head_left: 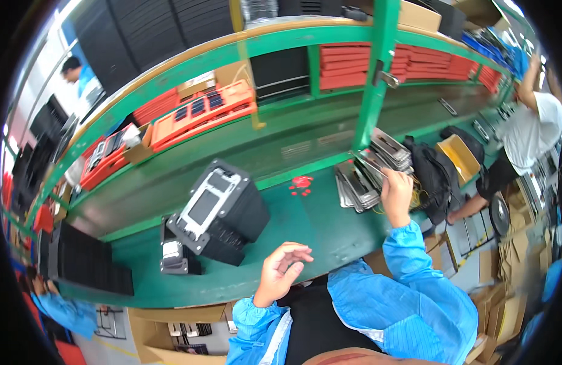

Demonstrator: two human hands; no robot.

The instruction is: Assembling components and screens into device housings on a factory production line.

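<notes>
- 1 left grip (282, 272) hangs loosely spread over the surface (317, 228)!
- My right grip (397, 193) is at the stacked metal frames (356, 185), right of red pieces (302, 182); whether it's pinching one, I can't tell.

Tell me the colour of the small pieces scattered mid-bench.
The small pieces are red, best seen in the head view.

The worktop (320, 231) is green, with bright red bits (302, 182) near mid-view. At three o'clock, silver-grey frames (356, 188) with dark centres and a black bag (432, 185); at eight, a black block (251, 213) with a pale silver plate (214, 190). Near five, a blue jacket (405, 316), finely lined darker.
</notes>
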